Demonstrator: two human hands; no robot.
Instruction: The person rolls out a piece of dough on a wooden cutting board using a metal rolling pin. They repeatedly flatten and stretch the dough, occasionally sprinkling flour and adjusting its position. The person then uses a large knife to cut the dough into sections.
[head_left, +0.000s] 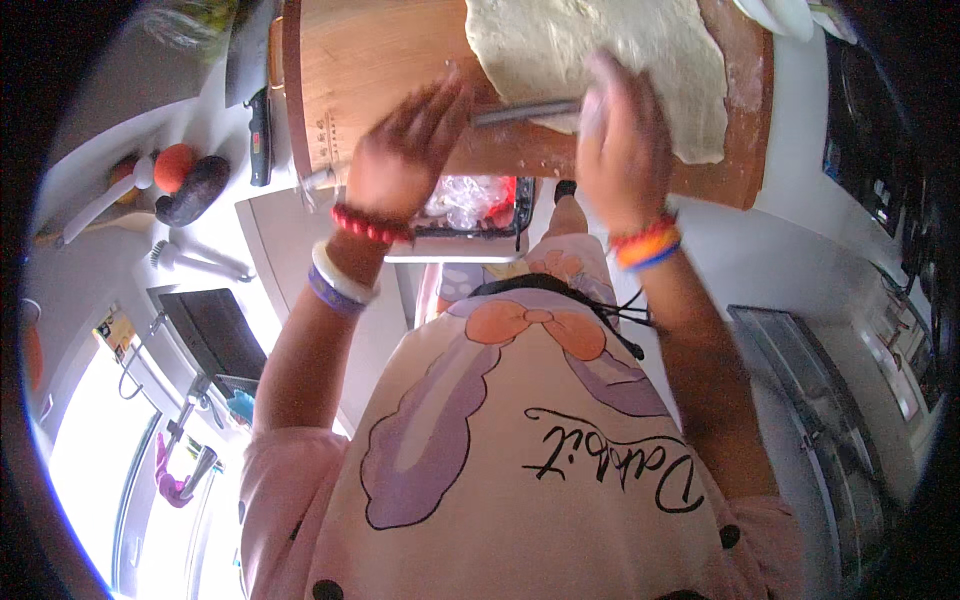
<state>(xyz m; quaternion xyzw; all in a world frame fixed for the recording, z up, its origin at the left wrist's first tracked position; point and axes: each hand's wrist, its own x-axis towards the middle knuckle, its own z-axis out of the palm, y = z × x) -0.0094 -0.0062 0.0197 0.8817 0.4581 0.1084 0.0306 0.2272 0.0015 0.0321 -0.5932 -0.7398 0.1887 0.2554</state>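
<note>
A sheet of pale rolled-out dough with uneven edges lies on a wooden board. Between my hands runs a thin grey rod, blurred, over the dough's near edge. My left hand is at the rod's left end, its fingers straight and close together over bare wood. On the other side, my right hand covers the rod's right end and hovers over or rests on the dough. Motion blur and the hands themselves hide whether either one grips the rod. Bracelets circle both wrists.
Left of the board lie a cleaver with a black handle, a red round fruit or vegetable, a dark oblong one and a brush. Below the board's near edge is a bin holding clear plastic. A faucet stands far left.
</note>
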